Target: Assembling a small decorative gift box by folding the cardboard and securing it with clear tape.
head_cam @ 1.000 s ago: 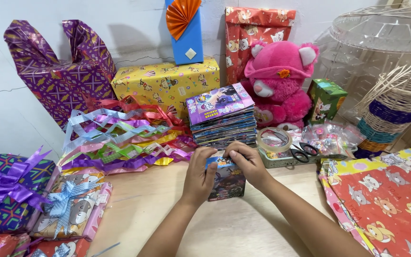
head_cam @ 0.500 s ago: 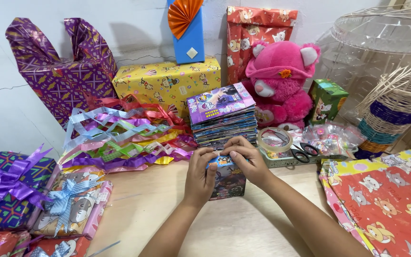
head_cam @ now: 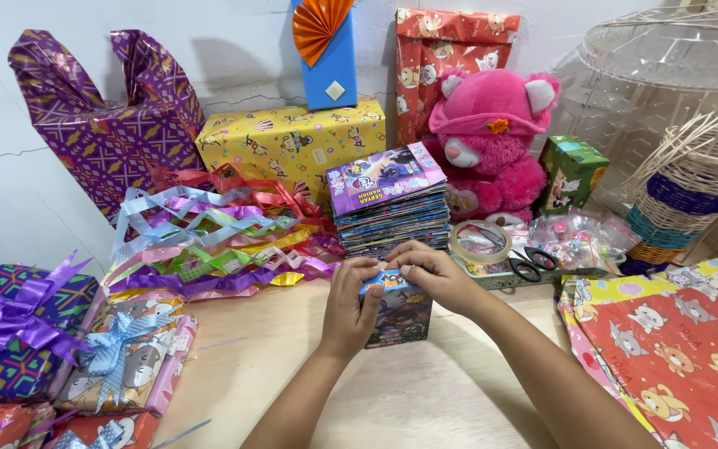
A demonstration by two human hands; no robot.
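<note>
both hands, left hand (head_cam: 349, 306) and right hand (head_cam: 434, 278), grip a small dark wrapped box (head_cam: 399, 314) upright on the bench (head_cam: 425, 399), before the stack of wrapping sheets (head_cam: 390, 204).

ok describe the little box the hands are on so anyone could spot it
Find the pink teddy bear at the back, then the stack of flat packs beside it. Just in front stands the small dark box, upright on the wooden table, the only item gripped by both hands.

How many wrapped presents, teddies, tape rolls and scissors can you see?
Wrapped presents: 9, counting the small box in both hands
Teddies: 1 pink teddy
Tape rolls: 1
Scissors: 1
Total: 12
</note>
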